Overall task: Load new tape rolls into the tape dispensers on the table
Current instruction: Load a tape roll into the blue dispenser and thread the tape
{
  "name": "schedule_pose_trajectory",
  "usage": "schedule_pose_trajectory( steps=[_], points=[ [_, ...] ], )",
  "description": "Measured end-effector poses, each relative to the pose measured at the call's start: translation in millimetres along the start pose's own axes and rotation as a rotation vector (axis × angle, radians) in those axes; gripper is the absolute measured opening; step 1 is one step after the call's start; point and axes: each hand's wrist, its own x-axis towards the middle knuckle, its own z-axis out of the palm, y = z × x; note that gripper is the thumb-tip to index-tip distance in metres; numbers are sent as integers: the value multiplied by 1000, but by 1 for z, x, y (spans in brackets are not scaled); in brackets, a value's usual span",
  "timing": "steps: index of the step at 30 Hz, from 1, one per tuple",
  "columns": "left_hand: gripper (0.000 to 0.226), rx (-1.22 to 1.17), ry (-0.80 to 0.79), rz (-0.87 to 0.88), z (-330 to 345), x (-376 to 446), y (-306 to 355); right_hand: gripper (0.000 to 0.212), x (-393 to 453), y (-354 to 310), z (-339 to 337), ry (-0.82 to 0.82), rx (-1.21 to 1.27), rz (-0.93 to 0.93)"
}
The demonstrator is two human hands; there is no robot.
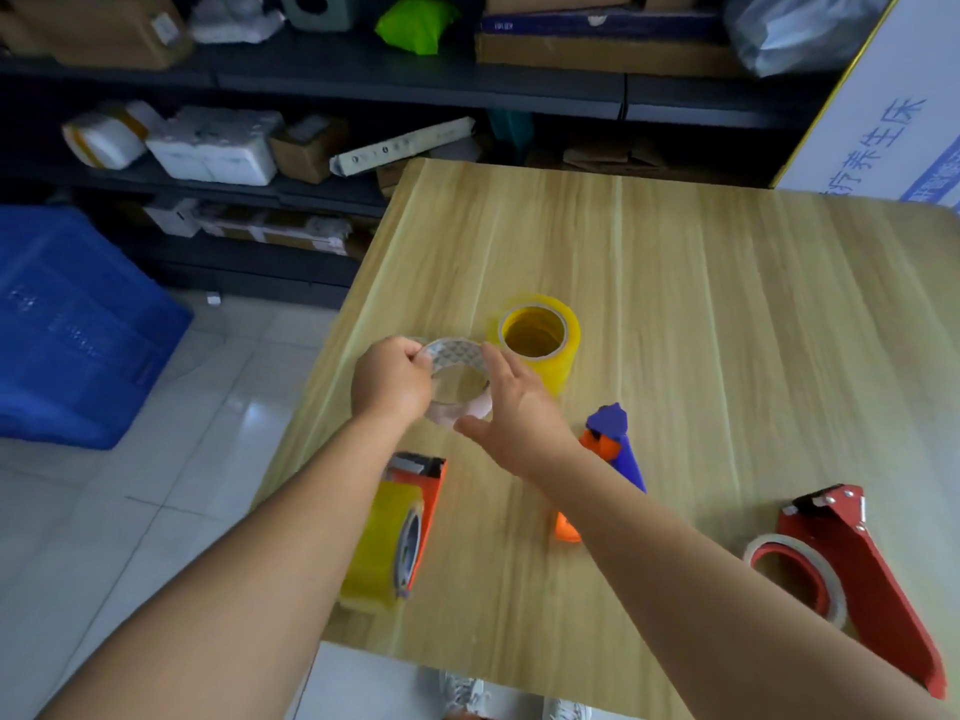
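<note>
Wood-grain table (675, 304) w/ storage shelves behind. Left hand (389, 384) fingers curled shut on rim of clear tape roll (457, 379), held just above tabletop, core axis approx vertical. Right hand (511, 415) open, fingers spread, touching roll's right side, not gripping. Blue-orange dispenser (613, 444) lies just right of right wrist, so nearer that hand; yellow roll (540, 337) beyond.

White carton (883, 111) at far right w/ blue Chinese print, "养生床" legible, rest cut off; other labels too blurred to read
</note>
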Motion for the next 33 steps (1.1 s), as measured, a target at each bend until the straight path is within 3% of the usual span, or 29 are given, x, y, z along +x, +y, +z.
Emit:
schedule_pose_trajectory(
  steps=[13, 21, 28, 33],
  points=[
    [34, -52, -135, -40, -6, 54, -37, 66, 82, -36, 41, -34, -35, 91],
    [52, -11, -188, -68, 1, 61, -46, 71, 89, -34, 48, -52, -49, 96],
    [59, 47, -75, 103, -1, 53, -26, 83, 76, -36, 32, 59, -81, 35],
    [60, 35, -136, 260, 10, 42, 7, 84, 62, -15, 3, 157, -122, 90]
  ],
)
